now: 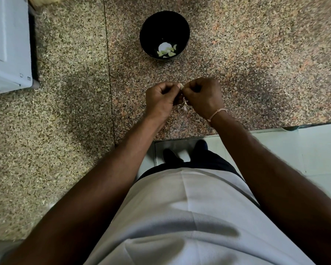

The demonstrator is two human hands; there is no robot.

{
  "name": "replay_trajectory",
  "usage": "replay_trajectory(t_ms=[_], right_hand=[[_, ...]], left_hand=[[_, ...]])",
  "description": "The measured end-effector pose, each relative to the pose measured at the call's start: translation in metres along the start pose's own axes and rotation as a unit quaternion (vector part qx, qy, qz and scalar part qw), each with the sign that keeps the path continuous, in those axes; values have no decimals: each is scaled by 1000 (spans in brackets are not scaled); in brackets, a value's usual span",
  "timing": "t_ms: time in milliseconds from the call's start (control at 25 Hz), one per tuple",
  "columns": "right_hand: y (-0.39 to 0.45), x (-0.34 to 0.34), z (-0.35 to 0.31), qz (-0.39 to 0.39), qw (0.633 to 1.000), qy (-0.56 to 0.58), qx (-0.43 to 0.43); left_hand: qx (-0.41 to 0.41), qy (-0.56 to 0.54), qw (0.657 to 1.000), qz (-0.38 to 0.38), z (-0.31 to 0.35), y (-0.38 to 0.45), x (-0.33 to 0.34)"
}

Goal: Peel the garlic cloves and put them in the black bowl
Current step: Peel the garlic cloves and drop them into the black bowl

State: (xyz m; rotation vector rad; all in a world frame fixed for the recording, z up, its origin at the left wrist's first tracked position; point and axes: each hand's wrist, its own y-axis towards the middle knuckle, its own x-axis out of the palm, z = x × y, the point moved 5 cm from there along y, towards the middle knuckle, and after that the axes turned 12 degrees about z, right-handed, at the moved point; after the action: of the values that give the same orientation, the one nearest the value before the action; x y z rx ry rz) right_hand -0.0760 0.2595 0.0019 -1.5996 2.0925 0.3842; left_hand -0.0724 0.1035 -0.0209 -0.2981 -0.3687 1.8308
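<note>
The garlic clove [182, 87] sits pinched between the fingertips of both hands, only a pale sliver of it showing where the two thumbs meet, above the speckled granite counter [256, 54]. A thin wisp of papery skin [184, 105] hangs down just below that meeting point, between the heels of the hands. The left hand [161, 100] has its fingers curled inward, thumb and forefinger closed on the clove from the left side. The right hand [203, 97] mirrors it, fingers curled and tips pressed to the clove from the right; how much of the clove each hand covers cannot be told. A thin pale cord bracelet [217, 113] circles the right wrist. Well beyond the hands, farther back on the counter and slightly to the left of them, stands the black bowl [151, 25], upright, with several peeled cloves [167, 51] lying on its bottom toward the near side. A white appliance [8, 44] occupies the far left of the counter. Below the counter edge lie a pale tiled floor [313, 150] and the person's white shirt [180, 217].
</note>
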Motion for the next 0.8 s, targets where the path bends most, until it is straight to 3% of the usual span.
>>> replay_trajectory(t_ms=[160, 480, 800], right_hand=[[0, 0, -6, 15, 997, -61, -42], [-1, 2, -12, 30, 986, -127, -105], [8, 1, -6, -3, 995, -63, -75]], left_hand=[[37, 21, 999, -8, 3, -2, 0], [28, 38, 999, -17, 5, 1, -1], [-10, 0, 999, -30, 4, 6, -1]])
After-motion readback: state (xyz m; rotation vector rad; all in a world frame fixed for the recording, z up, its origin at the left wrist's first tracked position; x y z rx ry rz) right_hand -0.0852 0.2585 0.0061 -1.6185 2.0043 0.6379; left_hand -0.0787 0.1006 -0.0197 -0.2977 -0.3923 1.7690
